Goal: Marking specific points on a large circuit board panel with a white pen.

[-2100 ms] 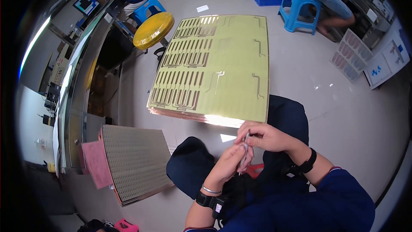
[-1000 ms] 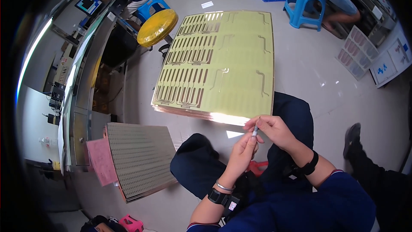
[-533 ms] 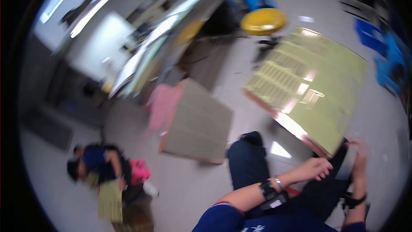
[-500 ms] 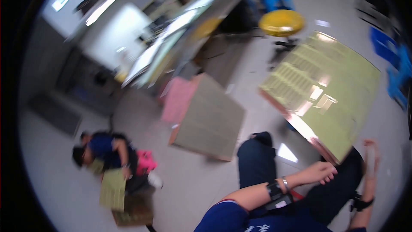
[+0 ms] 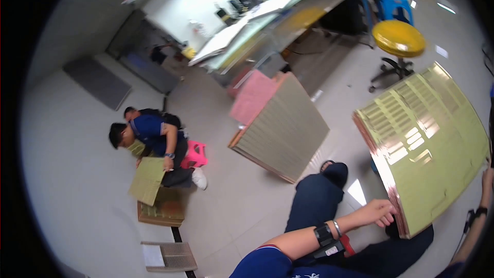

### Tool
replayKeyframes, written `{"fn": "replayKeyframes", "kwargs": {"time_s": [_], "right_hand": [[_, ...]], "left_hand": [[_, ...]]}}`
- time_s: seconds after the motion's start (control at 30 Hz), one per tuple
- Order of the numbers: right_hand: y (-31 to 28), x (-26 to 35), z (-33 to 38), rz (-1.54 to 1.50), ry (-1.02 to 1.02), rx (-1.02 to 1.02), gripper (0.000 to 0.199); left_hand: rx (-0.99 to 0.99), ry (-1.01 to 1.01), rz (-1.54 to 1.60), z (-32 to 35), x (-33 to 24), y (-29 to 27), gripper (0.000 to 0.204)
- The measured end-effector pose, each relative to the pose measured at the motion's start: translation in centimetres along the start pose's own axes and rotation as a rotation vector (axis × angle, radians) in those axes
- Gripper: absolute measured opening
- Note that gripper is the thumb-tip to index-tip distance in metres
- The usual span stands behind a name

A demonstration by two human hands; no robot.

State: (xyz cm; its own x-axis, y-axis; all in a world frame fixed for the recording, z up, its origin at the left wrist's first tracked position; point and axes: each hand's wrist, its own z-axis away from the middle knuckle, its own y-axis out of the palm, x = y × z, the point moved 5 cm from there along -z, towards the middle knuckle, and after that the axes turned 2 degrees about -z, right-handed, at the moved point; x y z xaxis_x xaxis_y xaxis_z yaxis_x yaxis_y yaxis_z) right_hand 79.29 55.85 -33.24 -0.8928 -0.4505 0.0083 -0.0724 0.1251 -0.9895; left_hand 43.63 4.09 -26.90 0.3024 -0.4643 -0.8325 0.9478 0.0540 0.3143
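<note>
A thick stack of yellow-green panels with copper-coloured edges stands tilted in front of me, over my right leg. Bright copper strips and rectangles show on its top face. My left hand is closed, its fingers curled against the near left edge of the stack; whether they pinch a panel I cannot tell. At the far right, my right hand is beside the stack's right edge, its fingers partly hidden and small near the picture's rim. A dark band and a bracelet are on my left wrist.
A second stack, grey-brown with copper edges, stands left of my knee, with pink sheets behind it. A seated person handles a panel at the left. A yellow stool and a long table are beyond.
The whole view has swung, so the stacks, the stool and the other person sit further right. My right hand is closer to the stack's right edge. My left hand stays by the near edge.
</note>
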Motion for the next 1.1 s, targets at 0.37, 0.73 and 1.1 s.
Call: {"fn": "replayKeyframes", "kwargs": {"time_s": [0.37,0.73,1.1], "right_hand": [[-8.1,9.9,6.8,-0.521,0.388,-0.463,0.021],[-9.6,15.2,1.6,-0.502,0.072,-0.267,0.025],[-10.5,15.6,4.0,-0.354,0.174,-0.264,0.023]], "left_hand": [[-0.142,-0.083,0.006,3.8,-1.0,-2.3,0.038],[-0.138,-0.126,-0.008,3.9,-0.6,-2.1,0.037],[-0.164,-0.13,0.041,4.0,-1.3,-1.8,0.034]]}}
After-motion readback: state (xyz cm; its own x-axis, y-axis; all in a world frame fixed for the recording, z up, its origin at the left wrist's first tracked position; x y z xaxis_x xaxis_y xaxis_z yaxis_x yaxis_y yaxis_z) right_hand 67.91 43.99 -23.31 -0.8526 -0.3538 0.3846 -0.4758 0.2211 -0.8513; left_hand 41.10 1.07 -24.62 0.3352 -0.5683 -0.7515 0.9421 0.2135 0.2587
